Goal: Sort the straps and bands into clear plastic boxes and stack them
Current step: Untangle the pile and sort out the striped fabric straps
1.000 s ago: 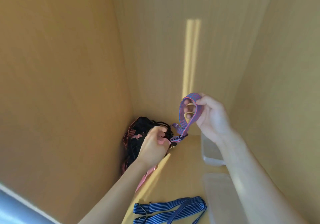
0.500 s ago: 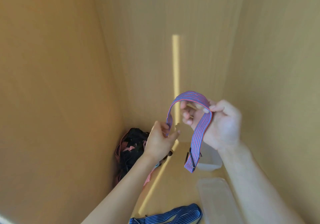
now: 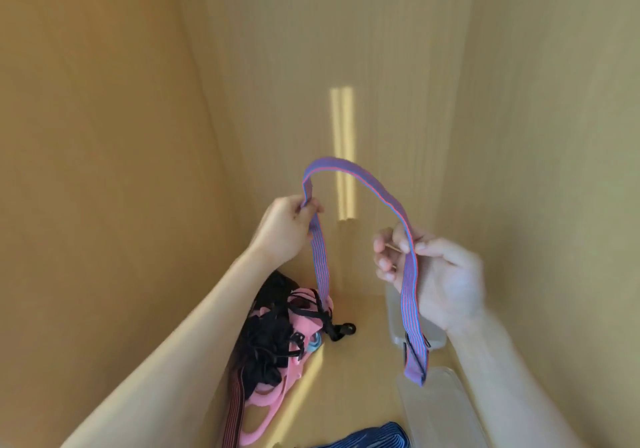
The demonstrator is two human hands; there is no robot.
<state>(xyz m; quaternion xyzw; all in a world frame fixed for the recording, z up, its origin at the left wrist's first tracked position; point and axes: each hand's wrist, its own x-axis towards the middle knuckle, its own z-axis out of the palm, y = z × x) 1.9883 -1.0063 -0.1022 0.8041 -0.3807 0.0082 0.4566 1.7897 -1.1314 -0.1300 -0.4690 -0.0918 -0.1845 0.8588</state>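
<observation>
1. The left hand (image 3: pixel 282 231) has its fingers curled tight, pinching one run of the purple striped strap (image 3: pixel 360 177) between the thumb and the fingertips (image 3: pixel 310 207).
2. The right hand (image 3: pixel 438 281) also grips the strap: its thumb presses the band against the bent forefinger, while the other fingers (image 3: pixel 384 264) are curled loosely inward, slightly spread.
3. Between the two hands the strap rises in an arch, held in the air in front of the wooden back wall (image 3: pixel 329 49).
4. From the left hand one end drops straight down toward the heap of straps (image 3: pixel 277 336); whether it touches the heap cannot be told.
5. From the right hand the other end hangs down, with a dark buckle near its tip, in front of a clear plastic box (image 3: pixel 396 316).
6. The heap, black, pink and dark red, lies on the wooden floor by the left wall, below the left forearm.
7. A second clear plastic piece (image 3: pixel 440 409) lies nearer the camera, along the right wall; whether box or lid cannot be told.
8. A blue striped strap (image 3: pixel 374 439) lies at the bottom edge, just beside that piece.
</observation>
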